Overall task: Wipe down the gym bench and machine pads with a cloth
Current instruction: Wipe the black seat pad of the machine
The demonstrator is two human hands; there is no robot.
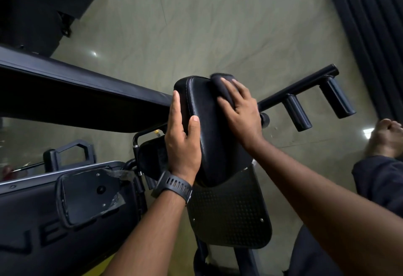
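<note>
**A:** Fig. 1, head view. Which surface is being treated?

**B:** Starting with the largest: the long black beam (pixel 87 92), apparently the bench, is running across the left of the view, and no hand is touching it. Nearer the middle, the machine pad (pixel 205 127) is standing tilted above a perforated plate (pixel 229 210). This pad is the surface being wiped.

**A:** How are the 2 hands working?

**B:** The left hand (pixel 183 145) is gripping the pad's left edge. Its fingers are wrapping along that edge and its thumb is lying on the face, apparently steadying the pad. The right hand (pixel 242 110) is pressing flat on the dark cloth (pixel 222 86), fingers straight and spread. The cloth is sitting bunched against the pad's upper right corner, between the fingers and the upholstery.

**A:** How far is the task progressing?

**B:** As a judgement, 1 pad is being wiped, with the cloth working at its far corner. Whether the rest of its face is already clean cannot be told, since no streak or moisture is showing. The beam is waiting, and so is a 2nd pad (pixel 87 195) at lower left, its cover torn. The larger share of the job is probably lying ahead.

**A:** Smaller details?

**B:** A bar with 2 pegs (pixel 305 86) is projecting at right, and a black watch (pixel 174 185) is sitting on the left wrist.
</note>
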